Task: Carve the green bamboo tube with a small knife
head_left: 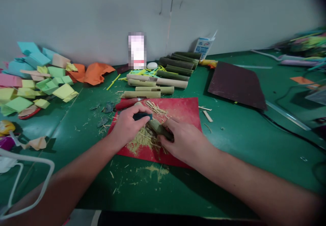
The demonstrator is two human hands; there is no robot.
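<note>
My right hand [182,136] is closed around the lower end of a greenish bamboo tube [156,127], which is held slantwise above a red sheet [188,112]. At the tube's upper end, my left hand [129,122] pinches a small dark blue piece that looks like sandpaper [146,116] against the bamboo. The left fingers hide part of both. Pale bamboo dust [139,141] and thin slivers [156,107] lie on the red sheet beneath. Just beyond my left hand rests a red-handled knife [129,103].
Several bamboo tubes [175,63] lie in rows toward the wall. A phone [137,51] stands behind them. Folded paper pieces [33,80] pile up at left. On the right are a dark brown sheet [236,85], a black cable [287,127] and a clear strip [287,115].
</note>
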